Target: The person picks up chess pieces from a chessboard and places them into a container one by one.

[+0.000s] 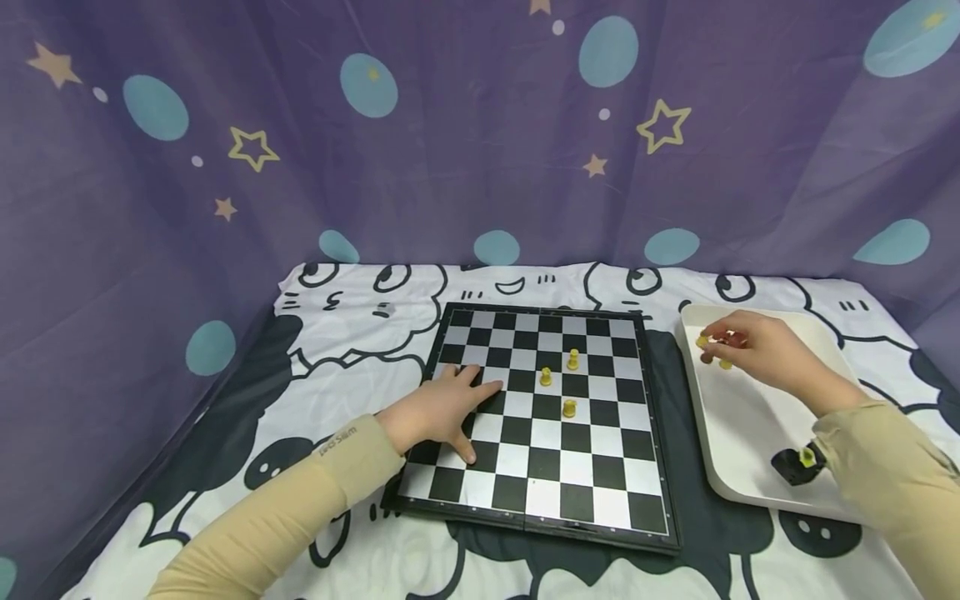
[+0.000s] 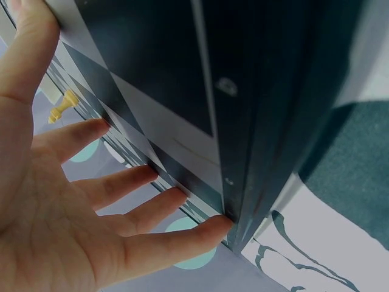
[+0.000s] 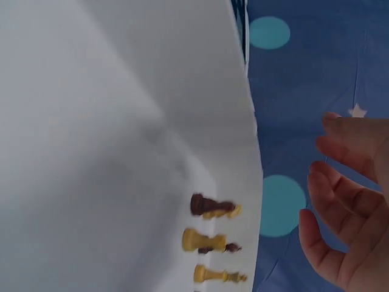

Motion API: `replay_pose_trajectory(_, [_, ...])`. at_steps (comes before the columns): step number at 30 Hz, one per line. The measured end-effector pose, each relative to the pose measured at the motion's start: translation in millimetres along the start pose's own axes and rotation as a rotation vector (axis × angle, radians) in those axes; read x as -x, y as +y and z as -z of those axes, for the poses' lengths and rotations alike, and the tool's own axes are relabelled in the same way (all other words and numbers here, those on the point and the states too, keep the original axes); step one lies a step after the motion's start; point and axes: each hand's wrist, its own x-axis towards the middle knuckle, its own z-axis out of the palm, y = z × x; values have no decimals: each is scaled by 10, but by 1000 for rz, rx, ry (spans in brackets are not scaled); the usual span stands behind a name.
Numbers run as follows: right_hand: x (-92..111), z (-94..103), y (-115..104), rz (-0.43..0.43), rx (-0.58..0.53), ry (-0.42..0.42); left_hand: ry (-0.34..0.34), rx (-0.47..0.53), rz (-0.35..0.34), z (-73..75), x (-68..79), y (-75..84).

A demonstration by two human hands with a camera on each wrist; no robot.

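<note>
The right hand [image 1: 761, 350] is over the tray's [image 1: 757, 433] far left corner, fingers bent and a bit apart, with chess pieces [image 3: 203, 239] close by. The left hand [image 1: 442, 408] rests, fingers spread, at the board's [image 1: 543, 500] left edge, left of three yellow pieces [image 1: 546, 377].

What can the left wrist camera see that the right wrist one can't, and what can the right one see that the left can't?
Only the left wrist view shows the left hand, its fingers spread at the checkered board, and the white cloth with dark drawings on it.

Only the right wrist view shows the right hand, with its fingers bent, and the brown chess pieces lying in the white tray.

Both show the curtain with blue-green spots, and yellow: one yellow piece on the left, several on the right.
</note>
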Motion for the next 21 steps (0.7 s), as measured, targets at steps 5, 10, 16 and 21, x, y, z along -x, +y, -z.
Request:
replay_pose_trajectory(5, [-44,-22,-143,44,-5,9,-1,-2,-1,-6,-14,-7])
replay_pose_trajectory(10, [-64,-52,-279,85,32,18,0,5,-6,-5,-18,-16])
replay_pose_trajectory(16, [-78,-83,-472,97,22,-33,2,-1,-4,10,-13,-14])
replay_pose_trajectory(21, [-77,-115,-625,77,18,-101,-3,0,-1,9,-11,-8])
